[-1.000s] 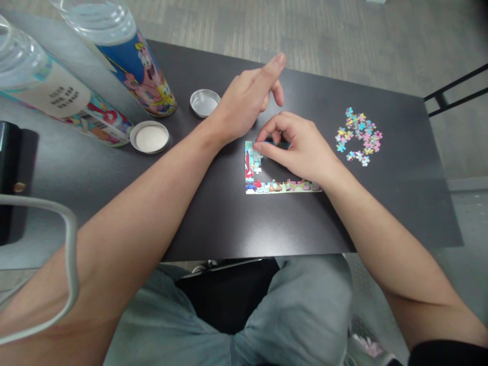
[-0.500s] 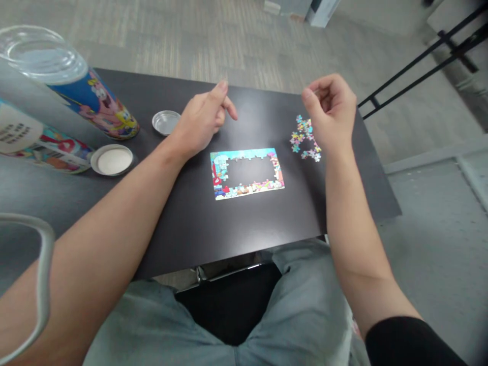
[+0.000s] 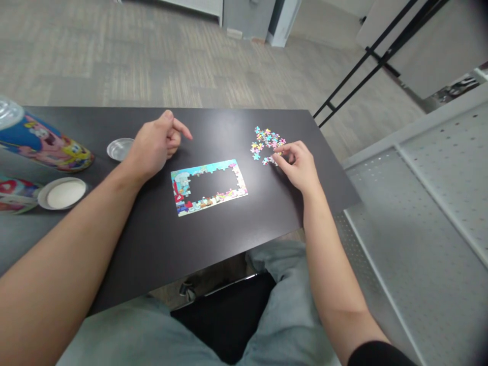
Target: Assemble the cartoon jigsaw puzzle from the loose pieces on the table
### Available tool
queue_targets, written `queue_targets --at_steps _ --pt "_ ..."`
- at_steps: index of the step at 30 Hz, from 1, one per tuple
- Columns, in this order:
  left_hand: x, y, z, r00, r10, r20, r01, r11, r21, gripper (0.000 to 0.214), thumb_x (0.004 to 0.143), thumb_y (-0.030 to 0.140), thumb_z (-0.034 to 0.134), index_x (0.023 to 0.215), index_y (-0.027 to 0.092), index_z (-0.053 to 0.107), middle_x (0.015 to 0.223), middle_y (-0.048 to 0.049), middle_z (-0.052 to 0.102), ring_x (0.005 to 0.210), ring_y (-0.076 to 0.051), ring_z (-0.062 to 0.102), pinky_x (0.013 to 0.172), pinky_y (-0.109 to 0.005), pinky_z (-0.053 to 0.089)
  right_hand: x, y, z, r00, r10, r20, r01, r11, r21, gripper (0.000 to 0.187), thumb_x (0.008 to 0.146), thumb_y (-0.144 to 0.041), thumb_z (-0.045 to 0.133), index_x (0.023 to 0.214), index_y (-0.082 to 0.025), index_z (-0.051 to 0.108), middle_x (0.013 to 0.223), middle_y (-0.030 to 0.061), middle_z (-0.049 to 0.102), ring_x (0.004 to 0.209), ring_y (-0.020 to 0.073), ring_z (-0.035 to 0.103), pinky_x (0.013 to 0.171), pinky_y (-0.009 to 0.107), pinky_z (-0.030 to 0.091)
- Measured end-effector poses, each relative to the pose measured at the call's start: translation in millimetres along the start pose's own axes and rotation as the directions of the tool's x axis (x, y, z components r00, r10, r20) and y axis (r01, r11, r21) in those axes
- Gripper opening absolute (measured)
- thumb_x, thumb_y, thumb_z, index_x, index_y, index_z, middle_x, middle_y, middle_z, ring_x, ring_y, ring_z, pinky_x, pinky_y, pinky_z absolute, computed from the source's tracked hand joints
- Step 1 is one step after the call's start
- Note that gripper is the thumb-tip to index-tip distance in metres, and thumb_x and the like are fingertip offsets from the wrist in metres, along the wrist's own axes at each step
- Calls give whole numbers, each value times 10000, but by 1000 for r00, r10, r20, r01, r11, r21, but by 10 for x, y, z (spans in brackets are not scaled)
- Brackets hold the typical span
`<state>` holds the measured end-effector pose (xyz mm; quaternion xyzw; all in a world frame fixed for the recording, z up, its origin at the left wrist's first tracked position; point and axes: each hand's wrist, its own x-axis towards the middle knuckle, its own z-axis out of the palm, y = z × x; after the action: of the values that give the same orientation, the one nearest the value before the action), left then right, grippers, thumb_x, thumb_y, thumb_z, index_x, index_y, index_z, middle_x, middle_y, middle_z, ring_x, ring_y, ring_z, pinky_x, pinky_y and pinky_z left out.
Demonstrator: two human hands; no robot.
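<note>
A small jigsaw frame (image 3: 208, 186) with a hollow middle lies on the dark table (image 3: 152, 239). My left hand (image 3: 154, 145) rests just beyond its left end, fingers loosely curled with nothing in them. A pile of loose puzzle pieces (image 3: 266, 143) sits at the table's right. My right hand (image 3: 297, 165) is at the near edge of that pile, thumb and fingers pinched on a loose puzzle piece.
A cartoon-printed tube (image 3: 41, 142) lies at the far left, with a second tube (image 3: 11, 195) below it. A metal lid (image 3: 119, 149) and a white lid (image 3: 63, 193) lie beside them. Black metal legs (image 3: 362, 61) stand beyond the right edge.
My right hand left the puzzle frame, rose, then came down onto the loose pile. My left hand stayed near the frame's left end. The view has swung to the right.
</note>
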<state>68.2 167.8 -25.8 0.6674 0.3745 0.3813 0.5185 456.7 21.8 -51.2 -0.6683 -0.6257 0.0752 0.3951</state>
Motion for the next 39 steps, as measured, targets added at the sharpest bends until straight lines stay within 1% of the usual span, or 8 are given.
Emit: queue_targets --at_steps 6,14,22,25,28,33,37,39 --pt "0 -34 -24 1000 13 12 -13 1000 2 650 1257 768 517 977 221 730 611 115 318 506 -144 149 477 -361 158 20 40 -156 997 27 75 -25 999 -38 196 1001 -320 905 1175 -293 991 1128 62 785 798 227 582 901 465 588" --pt "-16 -7 -58 1000 -26 1 26 1000 5 617 1240 732 557 968 216 757 616 98 336 502 -149 176 473 -377 152 27 66 -312 990 91 104 -91 996 -9 239 947 -331 905 1166 -269 975 1068 54 791 770 221 554 830 437 566" --pt "-51 25 -68 996 -85 -33 86 996 19 585 1262 677 565 957 221 767 644 75 347 534 -147 207 541 -413 155 58 115 -197 972 188 141 -193 981 24 335 999 -441 909 1289 -272 915 1050 37 811 814 239 663 949 484 658" --pt "-66 36 -73 995 -98 -33 99 994 38 577 1267 680 560 974 228 766 659 70 344 559 -158 207 568 -434 150 62 148 -133 972 202 118 -198 979 -44 474 1016 -461 910 1440 -250 913 1199 99 790 948 295 769 1038 566 715" --pt "-78 41 -81 995 -96 -39 98 993 60 604 1245 744 573 986 232 760 668 72 340 569 -166 204 576 -448 145 78 155 -61 976 198 95 -190 978 -90 632 1082 -534 881 1652 -262 881 1495 193 729 1296 388 818 1261 666 696" --pt "-96 39 -74 995 -91 -30 93 993 66 571 1270 681 530 1014 223 755 680 74 342 582 -170 209 589 -447 156 215 104 65 974 135 180 -101 978 -185 841 1153 -727 814 1898 -350 714 2038 179 539 1866 548 458 1550 859 389" --pt "-88 29 -51 997 -73 -24 74 996 56 602 1238 739 554 1008 222 759 676 78 343 571 -168 206 583 -442 153 363 57 133 922 148 357 -60 967 -247 1024 1212 -805 673 2065 -274 469 2188 157 320 2024 518 257 1612 871 240" --pt "-77 24 -47 997 -69 -30 70 996 50 664 1171 849 616 986 228 763 668 78 342 563 -166 200 573 -437 148 404 35 147 899 134 417 -20 964 -267 1028 1229 -799 648 2076 -251 452 2197 152 278 2050 500 221 1631 851 204"
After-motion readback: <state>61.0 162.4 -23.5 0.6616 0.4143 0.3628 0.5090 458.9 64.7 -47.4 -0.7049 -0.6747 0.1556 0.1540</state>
